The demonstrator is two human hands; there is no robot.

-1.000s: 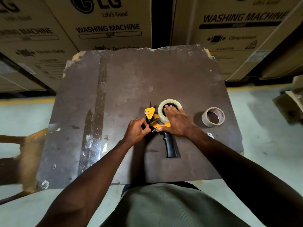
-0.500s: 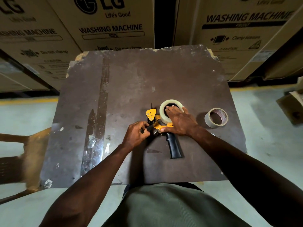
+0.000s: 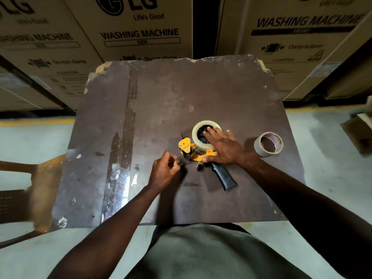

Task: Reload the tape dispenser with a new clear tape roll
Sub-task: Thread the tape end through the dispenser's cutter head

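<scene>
A yellow tape dispenser point(image 3: 187, 147) with a black handle point(image 3: 224, 177) lies on its side on the dark brown board point(image 3: 201, 93). A full clear tape roll point(image 3: 198, 128) sits on its hub. My right hand point(image 3: 224, 147) lies flat over the roll and the yellow frame, fingers spread, pressing them down. My left hand point(image 3: 164, 172) is just left of the dispenser's front, fingers pinched together; it looks like it holds the free end of the clear tape, though the tape itself is hard to see.
A nearly used-up tape roll point(image 3: 268, 144) stands on the board to the right. Old tape strips point(image 3: 120, 172) stick to the board's left part. Large cardboard washing machine boxes point(image 3: 138, 27) rise behind the board. A brown plastic chair point(image 3: 30, 178) is at the left.
My left hand has drawn back from the dispenser's front, down and left, with its fingers pinched. My right hand has opened flatter over the roll. The dispenser stays put.
</scene>
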